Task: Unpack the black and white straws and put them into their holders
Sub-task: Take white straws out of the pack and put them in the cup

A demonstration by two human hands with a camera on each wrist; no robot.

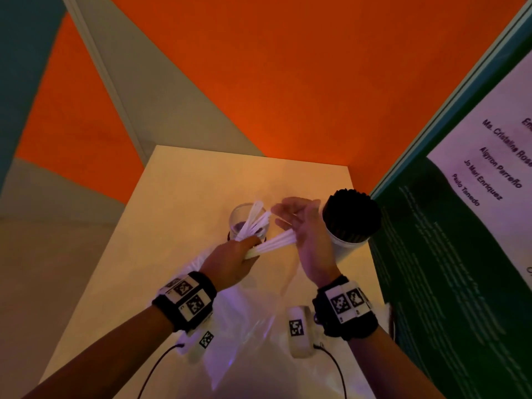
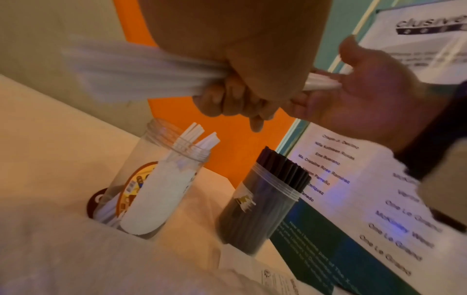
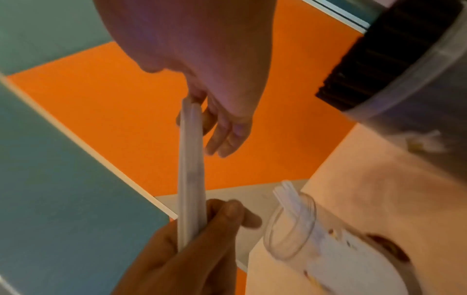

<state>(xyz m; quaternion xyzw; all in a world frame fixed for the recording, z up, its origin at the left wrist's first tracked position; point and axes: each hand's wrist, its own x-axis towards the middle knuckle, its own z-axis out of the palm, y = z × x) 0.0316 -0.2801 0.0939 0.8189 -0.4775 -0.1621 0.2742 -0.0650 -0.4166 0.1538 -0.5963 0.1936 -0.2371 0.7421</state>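
My left hand [image 1: 244,251] grips a bundle of white straws [image 1: 276,243] near one end and holds it above the table. The bundle's other end butts against the palm of my right hand [image 1: 299,223], whose fingers are straight and spread. In the right wrist view the bundle [image 3: 190,159] runs from the left hand [image 3: 197,239] up to the right palm [image 3: 222,119]. Behind the hands stands a clear jar [image 1: 236,216] holding a few white straws. To its right, a second jar [image 1: 349,217] is packed with black straws. Both jars, the clear one [image 2: 164,179] and the black-straw one [image 2: 265,199], stand upright.
A crumpled clear plastic bag [image 1: 244,312] lies on the cream table [image 1: 178,197] under my wrists. A green board with printed names [image 1: 460,226] stands along the table's right side, close to the black-straw jar. Orange and grey wall is behind.
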